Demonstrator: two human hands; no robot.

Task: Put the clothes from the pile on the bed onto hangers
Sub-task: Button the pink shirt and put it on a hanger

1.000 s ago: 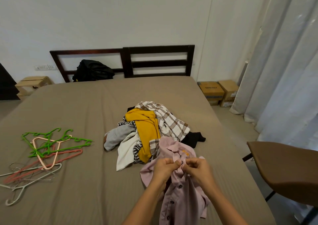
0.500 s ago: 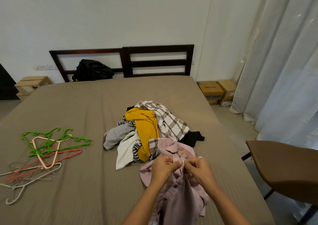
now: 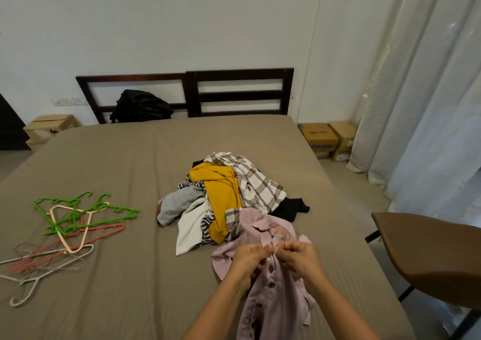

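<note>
hands barely shifted since the earlier frame — left hand (image 3: 248,260) and right hand (image 3: 299,257) each pinch the collar front of the pink shirt (image 3: 273,300), at the near edge of the pile (image 3: 226,196) — likely unbuttoning; next needs one of the hangers (image 3: 78,222) at left.

Light: soft daylight comes through the curtains (image 3: 429,105) on the right side.
Brightness: bright and even all over.
Shadows: soft and faint under the clothes pile (image 3: 229,196).
Edges: the wide lens bends the bed (image 3: 117,162) outward.
Sharpness: mostly clear, a little soft.
</note>
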